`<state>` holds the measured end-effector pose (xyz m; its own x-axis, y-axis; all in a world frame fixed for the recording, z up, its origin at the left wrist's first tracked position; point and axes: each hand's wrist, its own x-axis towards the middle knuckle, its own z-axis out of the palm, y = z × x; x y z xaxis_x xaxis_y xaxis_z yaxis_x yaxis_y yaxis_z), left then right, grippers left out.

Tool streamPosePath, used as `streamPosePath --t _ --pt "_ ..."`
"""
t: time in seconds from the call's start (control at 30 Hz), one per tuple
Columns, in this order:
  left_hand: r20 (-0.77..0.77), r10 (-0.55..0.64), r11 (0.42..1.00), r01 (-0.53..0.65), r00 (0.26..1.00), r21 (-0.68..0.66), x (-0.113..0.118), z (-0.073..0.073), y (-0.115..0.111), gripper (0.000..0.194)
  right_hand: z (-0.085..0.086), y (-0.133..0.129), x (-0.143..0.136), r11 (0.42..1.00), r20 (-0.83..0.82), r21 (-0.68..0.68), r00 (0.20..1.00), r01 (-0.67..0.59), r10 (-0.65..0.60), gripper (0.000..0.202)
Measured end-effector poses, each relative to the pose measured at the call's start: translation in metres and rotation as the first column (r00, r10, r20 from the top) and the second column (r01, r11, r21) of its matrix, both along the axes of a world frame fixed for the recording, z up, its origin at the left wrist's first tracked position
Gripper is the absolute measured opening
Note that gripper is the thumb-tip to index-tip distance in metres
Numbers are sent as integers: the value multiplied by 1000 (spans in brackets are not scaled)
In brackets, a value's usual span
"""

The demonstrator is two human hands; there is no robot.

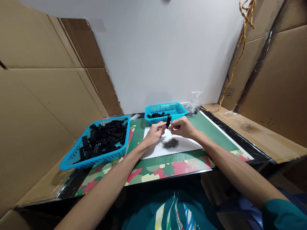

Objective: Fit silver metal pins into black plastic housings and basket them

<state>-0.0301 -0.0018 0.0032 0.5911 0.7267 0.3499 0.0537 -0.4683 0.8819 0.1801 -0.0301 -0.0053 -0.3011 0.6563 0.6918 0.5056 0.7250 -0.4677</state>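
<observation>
Black plastic-looking part [169,120], mid-frame: I'd judge it light, stiff, slick; best pinched by its sides. Left hand [155,132] grips it; right hand [181,127], can't tell.

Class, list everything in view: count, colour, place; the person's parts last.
Baskets: two, blue, left and back
Black parts: many, black, in both baskets
White sheet: one, white, centre
Held part: one, black, over sheet
Small bits: one pile, dark grey, on sheet
Mat: one, green, patterned edge, under sheet
Table: one, black, under mat
Plastic: two pieces, clear, beside back basket
Cardboard: several panels, brown, both sides
Wall: one, white, behind
Wires: uncountable, yellow, hanging right
Unclear object: one, blue, lower right
Shirt: one, teal, bottom
Forearms: two, bare, foreground
Left hand: one, bare, holding part
Right hand: one, bare, beside it
</observation>
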Motion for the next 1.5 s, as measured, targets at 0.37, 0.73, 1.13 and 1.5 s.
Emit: streamPosePath --t 0.37,0.73,1.13,1.5 --pt "25 -81 967 84 996 -240 -1 1 -2 63 2 -2 1 992 -23 -129 1000 -5 2 13" --pt "113 -140 733 179 984 -656 -2 11 -6 37 8 -5 6 995 -50 -95 999 -5 1 43" --pt "-164 221 956 -181 961 231 -2 -8 5 51 0 2 15 979 -44 -205 998 23 -33 33" --pt "-365 431 861 -255 825 440 -5 -5 -6 18 4 3 12 979 34 -98 984 177 -174 30"
